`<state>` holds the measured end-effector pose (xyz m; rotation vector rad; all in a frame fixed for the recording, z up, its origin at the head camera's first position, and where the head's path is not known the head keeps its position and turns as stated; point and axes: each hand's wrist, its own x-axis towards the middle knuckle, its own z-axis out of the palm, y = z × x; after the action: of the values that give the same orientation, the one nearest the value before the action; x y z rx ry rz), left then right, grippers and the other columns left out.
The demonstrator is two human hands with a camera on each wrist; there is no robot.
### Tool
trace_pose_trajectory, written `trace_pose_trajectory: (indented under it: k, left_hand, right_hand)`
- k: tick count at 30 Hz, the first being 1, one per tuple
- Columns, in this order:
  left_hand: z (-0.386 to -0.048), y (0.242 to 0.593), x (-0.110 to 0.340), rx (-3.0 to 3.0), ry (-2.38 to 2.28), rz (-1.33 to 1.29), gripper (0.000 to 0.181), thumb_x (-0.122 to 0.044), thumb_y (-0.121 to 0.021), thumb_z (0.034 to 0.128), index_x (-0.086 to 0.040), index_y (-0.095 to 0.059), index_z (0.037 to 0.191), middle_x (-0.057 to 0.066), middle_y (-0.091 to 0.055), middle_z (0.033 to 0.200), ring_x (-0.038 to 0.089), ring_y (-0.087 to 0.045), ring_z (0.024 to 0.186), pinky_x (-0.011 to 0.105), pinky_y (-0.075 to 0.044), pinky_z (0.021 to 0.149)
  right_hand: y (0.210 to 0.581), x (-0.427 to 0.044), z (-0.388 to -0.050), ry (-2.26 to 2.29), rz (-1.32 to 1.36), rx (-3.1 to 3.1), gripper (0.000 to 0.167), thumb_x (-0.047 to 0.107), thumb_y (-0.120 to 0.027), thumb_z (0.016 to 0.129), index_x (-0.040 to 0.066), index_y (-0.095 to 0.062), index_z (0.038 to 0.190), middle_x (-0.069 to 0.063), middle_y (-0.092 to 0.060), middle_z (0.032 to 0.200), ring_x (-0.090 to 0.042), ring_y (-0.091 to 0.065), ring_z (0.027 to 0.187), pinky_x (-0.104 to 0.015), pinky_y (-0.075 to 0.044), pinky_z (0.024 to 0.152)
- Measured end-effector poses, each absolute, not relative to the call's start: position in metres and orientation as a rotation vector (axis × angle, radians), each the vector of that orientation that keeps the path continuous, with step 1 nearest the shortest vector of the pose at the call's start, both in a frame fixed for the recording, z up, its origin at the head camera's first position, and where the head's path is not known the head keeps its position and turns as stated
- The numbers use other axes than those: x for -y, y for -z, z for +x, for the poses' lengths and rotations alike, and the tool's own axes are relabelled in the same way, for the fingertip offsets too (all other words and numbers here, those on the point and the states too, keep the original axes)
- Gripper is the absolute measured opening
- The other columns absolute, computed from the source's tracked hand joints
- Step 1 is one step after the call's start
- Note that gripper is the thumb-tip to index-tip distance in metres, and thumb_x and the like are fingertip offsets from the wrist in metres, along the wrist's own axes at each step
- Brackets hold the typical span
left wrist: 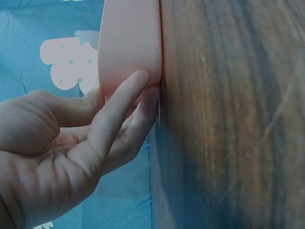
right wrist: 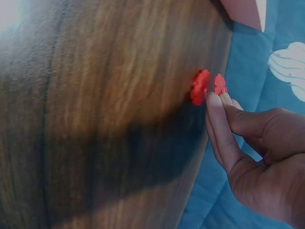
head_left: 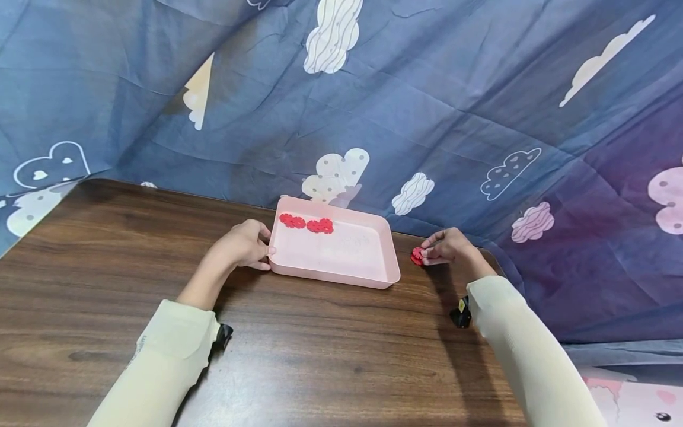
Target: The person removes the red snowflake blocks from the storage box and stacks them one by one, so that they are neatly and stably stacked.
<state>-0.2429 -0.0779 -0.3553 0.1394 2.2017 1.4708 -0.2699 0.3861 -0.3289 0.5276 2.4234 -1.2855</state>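
A shallow pink tray [head_left: 331, 276] stands on the wooden table, with red scalloped discs [head_left: 320, 226] lying in its far left part. At the tray's left end, my left hand [head_left: 246, 243] grips it, the thumb on the rim and the fingers against the outer wall, as the left wrist view shows. To the right of the tray, my right hand [head_left: 450, 246] pinches a red scalloped disc [right wrist: 219, 84] between thumb and fingertips. Another red disc [right wrist: 200, 88] is close under it, by the tabletop; whether the two touch is hard to tell.
The brown wooden table [head_left: 320, 350] reaches back to a blue cloth [head_left: 256, 107] with cloud prints, which hangs right behind the tray. The table's right edge lies just past my right hand. Dark wrist devices [head_left: 461, 312] sit at both sleeves.
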Motion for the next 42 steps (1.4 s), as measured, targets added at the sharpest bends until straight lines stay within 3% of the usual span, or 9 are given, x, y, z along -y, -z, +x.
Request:
trace_pose_trajectory:
  k: [18,27,33,42]
  left_hand:
    - [-0.241,0.353,0.079,-2.180,-1.483,0.151,0.043,0.007,-0.058,0.1047,0.018,-0.043,0.144,0.023,-0.067,0.104,0.013,-0.069,0.074,0.027,-0.072,0.075]
    - [-0.241,0.355,0.079,-2.192,-1.487,0.145,0.045,0.005,-0.059,0.1051,0.018,-0.043,0.145,0.025,-0.063,0.112,0.018,-0.068,0.082,0.028,-0.072,0.077]
    - [-0.240,0.355,0.079,-2.208,-1.478,0.140,0.043,0.003,-0.061,0.1054,0.018,-0.046,0.143,0.028,-0.059,0.123,0.017,-0.068,0.083,0.026,-0.071,0.076]
    - [-0.241,0.355,0.078,-2.218,-1.481,0.154,0.041,0.004,-0.060,0.1053,0.017,-0.046,0.142,0.026,-0.058,0.119,0.016,-0.067,0.081,0.023,-0.071,0.075]
  right_hand:
    - [0.340,-0.386,-0.265,1.282,0.543,-2.416,0.027,-0.017,-0.062,0.098,-0.018,-0.055,0.124,-0.003,-0.072,0.076,-0.011,-0.072,0.065,-0.026,-0.071,0.068]
    - [0.338,-0.383,-0.258,1.321,0.527,-2.480,0.012,-0.012,-0.063,0.100,-0.016,-0.062,0.111,-0.005,-0.072,0.075,-0.010,-0.072,0.063,-0.025,-0.071,0.066]
    - [0.338,-0.377,-0.257,1.236,0.564,-2.519,0.020,-0.007,-0.067,0.100,-0.017,-0.061,0.117,-0.006,-0.072,0.076,-0.011,-0.072,0.062,-0.027,-0.071,0.065]
    - [0.321,-0.362,-0.261,1.256,0.444,-2.529,0.021,-0.004,-0.064,0.102,-0.017,-0.062,0.118,-0.003,-0.075,0.079,-0.009,-0.072,0.064,-0.025,-0.070,0.066]
